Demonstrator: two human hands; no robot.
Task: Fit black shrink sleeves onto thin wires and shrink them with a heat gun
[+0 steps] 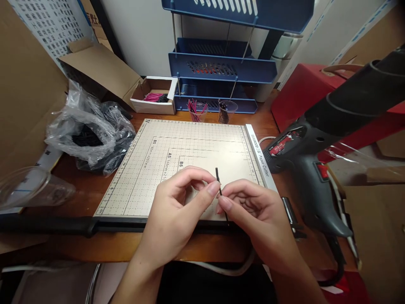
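A thin black wire-like piece point(217, 174) stands nearly upright between my two hands; its upper part looks thicker than the tail below. My left hand point(177, 211) pinches it near the upper part with thumb and forefinger. Just below, my right hand point(259, 211) grips the same piece between thumb and fingertips, the other fingers curled. Both hands are over the front right part of a cream paper cutter board point(142, 177) with printed grid lines. Its black handle point(47, 226) lies along the front left edge.
A grey-black heat gun point(313, 173) stands at the right by a red box point(294, 88). Behind the board are two clear cups point(198, 112), a white box point(153, 106) of pink and black pieces, and blue trays point(221, 69). Plastic bags point(91, 122) and a clear cup point(41, 190) lie left.
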